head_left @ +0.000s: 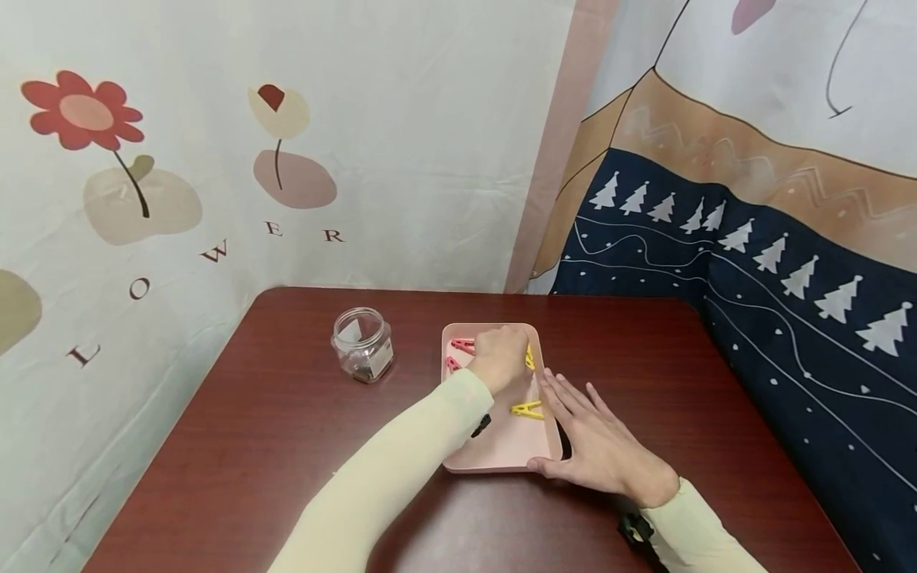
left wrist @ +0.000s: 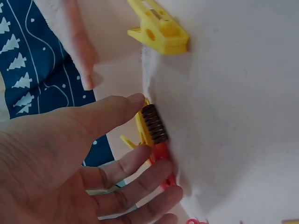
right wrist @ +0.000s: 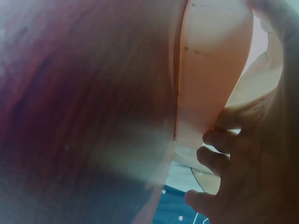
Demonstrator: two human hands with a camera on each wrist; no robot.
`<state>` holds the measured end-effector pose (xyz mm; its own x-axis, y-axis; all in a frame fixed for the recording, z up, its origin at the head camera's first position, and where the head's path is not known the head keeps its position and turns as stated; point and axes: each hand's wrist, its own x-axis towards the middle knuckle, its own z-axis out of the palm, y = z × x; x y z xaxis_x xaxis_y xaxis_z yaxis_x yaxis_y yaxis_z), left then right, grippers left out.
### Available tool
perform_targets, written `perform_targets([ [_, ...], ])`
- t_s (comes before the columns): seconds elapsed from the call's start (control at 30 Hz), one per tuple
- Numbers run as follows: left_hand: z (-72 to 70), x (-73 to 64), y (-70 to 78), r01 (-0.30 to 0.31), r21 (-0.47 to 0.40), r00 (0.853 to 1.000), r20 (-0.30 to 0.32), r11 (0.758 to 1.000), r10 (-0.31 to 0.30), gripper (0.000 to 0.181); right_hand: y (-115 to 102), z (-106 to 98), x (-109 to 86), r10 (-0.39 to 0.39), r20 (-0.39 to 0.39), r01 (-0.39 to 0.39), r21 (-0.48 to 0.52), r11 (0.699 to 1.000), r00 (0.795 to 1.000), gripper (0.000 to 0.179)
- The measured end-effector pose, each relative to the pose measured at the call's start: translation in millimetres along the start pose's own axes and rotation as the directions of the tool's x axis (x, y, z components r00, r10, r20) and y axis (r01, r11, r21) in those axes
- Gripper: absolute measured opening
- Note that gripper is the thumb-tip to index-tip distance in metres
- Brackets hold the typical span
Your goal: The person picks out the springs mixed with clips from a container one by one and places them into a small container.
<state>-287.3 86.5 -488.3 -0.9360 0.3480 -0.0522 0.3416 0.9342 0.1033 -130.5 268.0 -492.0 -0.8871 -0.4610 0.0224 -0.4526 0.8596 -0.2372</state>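
In the head view my left hand (head_left: 501,356) reaches into the far part of a pink tray (head_left: 494,454). The left wrist view has my left hand's (left wrist: 93,149) thumb and index finger apart, around a dark ribbed piece like a coil spring (left wrist: 154,123). That piece lies against a yellow clip and a red clip (left wrist: 161,151); whether the fingertips touch it is unclear. Another yellow clip (head_left: 528,410) rests nearer me in the tray. With fingers extended, my right hand (head_left: 598,446) rests against the tray's right side (right wrist: 210,70). Red clips (head_left: 462,345) lie at the tray's far left.
A clear open jar (head_left: 362,346) with a white label and dark contents stands left of the tray. Both jar and tray are on a dark red-brown table (head_left: 286,446). Printed cloth (head_left: 430,159) hangs behind the table, and navy tree-patterned cloth (head_left: 788,358) runs along the right.
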Motion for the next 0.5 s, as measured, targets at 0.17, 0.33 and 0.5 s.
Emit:
perform_targets([
  [0.17, 9.2, 7.4, -4.4, -0.021, 0.011, 1.000, -0.017, 1.000, 0.022, 0.044, -1, 0, 0.2, 0.004, 0.000, -0.004, 0.004, 1.000, 1.000, 0.125],
  [0.33, 3.7, 2.5, -5.7, -0.030, -0.013, 0.999, -0.021, 0.999, 0.029, 0.042, -1, -1, 0.1, 0.009, 0.004, -0.009, 0.007, 1.000, 1.000, 0.125],
  [0.5, -10.8, -13.2, -5.1, -0.037, -0.048, 0.999, -0.038, 0.998, 0.035, 0.032, -1, 0, 0.0, 0.010, 0.009, -0.010, 0.008, 1.000, 1.000, 0.125],
])
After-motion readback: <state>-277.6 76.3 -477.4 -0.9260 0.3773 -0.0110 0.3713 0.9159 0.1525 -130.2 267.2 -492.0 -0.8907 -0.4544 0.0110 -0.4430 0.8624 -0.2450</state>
